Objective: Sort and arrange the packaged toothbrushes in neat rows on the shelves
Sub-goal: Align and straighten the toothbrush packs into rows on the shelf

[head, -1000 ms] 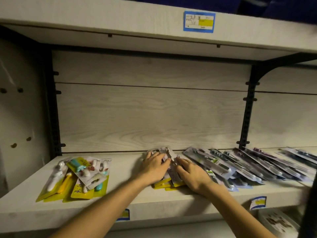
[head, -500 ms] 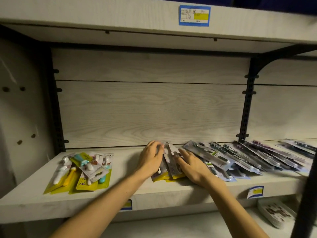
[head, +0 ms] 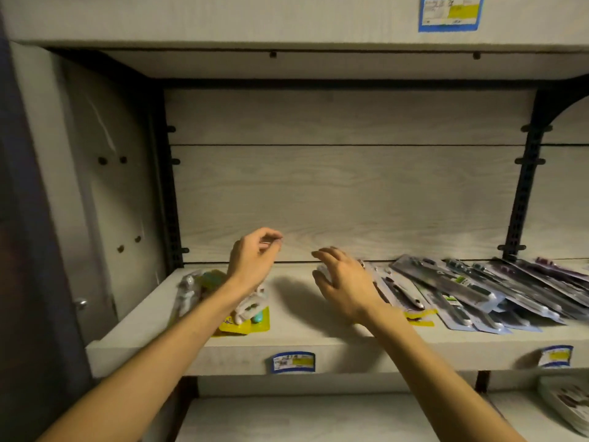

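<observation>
Head view. Left hand (head: pixel 253 261) raised above the shelf (head: pixel 296 317), fingers loosely curled, thumb and fingertips close together at the top; possibly pinching something tiny, but motion blur prevents telling. Nothing clearly held. Below and behind its wrist, a small pile of yellow-backed toothbrush packs (head: pixel 245 317) at the left end of the shelf, partly hidden by the forearm.

Right hand (head: pixel 345 283) lower, palm down, fingers spread and relaxed, hovering over or just touching the left end of the dark toothbrush packs (head: pixel 462 285). A whitish pack corner shows just past the fingertips; contact unclear. Yellow card edges (head: pixel 420 317) poke out just right of the wrist.

Dark packs fanned in an overlapping row from beside the right hand to the right edge of the frame, each tilted on its neighbour. Bare shelf between the two hands.

Blue-and-yellow price labels (head: pixel 293 362) on the shelf's front edge.
</observation>
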